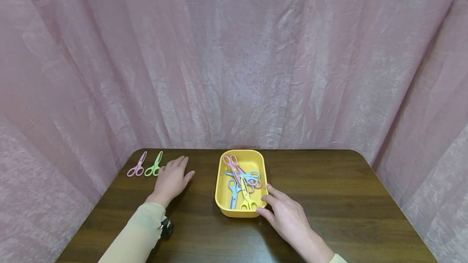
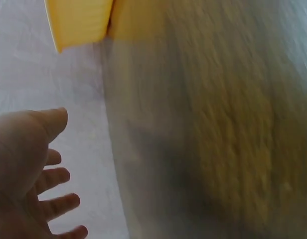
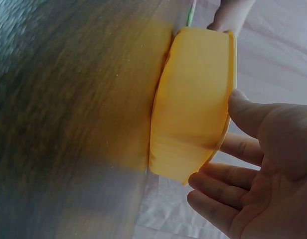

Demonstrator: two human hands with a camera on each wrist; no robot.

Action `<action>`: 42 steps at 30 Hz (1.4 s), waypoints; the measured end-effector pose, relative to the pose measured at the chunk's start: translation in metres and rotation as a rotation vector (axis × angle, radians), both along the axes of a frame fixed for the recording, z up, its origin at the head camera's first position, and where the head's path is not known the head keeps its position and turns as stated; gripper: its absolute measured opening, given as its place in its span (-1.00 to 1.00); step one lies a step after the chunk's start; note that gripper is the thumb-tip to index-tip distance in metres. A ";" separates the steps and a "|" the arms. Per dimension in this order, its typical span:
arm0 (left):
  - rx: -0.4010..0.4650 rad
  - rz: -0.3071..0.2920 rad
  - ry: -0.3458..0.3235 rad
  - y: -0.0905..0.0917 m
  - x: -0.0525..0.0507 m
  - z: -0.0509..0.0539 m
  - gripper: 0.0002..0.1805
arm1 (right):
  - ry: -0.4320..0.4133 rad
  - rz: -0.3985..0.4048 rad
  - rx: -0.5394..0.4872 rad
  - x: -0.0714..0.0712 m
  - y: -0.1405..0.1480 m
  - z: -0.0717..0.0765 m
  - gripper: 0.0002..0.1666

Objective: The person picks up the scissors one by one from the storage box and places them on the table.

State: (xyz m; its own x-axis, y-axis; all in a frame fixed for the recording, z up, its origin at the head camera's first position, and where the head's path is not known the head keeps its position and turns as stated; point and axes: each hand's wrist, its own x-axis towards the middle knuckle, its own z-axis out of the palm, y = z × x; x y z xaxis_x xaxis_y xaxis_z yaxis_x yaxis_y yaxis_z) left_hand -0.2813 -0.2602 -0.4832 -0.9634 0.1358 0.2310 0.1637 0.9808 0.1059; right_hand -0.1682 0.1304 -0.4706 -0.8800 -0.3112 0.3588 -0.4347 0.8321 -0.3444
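Observation:
A yellow plastic tray sits on the table with several children's scissors in it. On top are pink scissors, light blue scissors and yellow scissors, overlapping others. My right hand pinches the tray's near right corner, thumb against the rim in the right wrist view. Left of the tray, my left hand hovers or rests with fingers extended and thumb apart, holding nothing. Just beyond its fingers lie green scissors, their handle partly covered by the hand. Purple scissors lie farther left.
The dark wooden table has rounded far corners. Pink curtains hang behind it and on both sides. A black strapped device is on the left wrist.

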 end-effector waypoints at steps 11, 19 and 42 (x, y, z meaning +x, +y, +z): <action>0.008 -0.184 0.169 0.037 0.003 0.012 -0.29 | -0.006 -0.005 -0.001 0.001 0.000 0.001 -0.58; -0.014 -0.291 0.158 0.066 0.007 0.021 -0.31 | 0.007 -0.007 0.007 0.000 0.000 0.000 -0.57; -0.146 -0.493 0.108 0.123 -0.001 0.027 -0.34 | -0.007 0.007 0.005 0.000 0.001 0.001 -0.60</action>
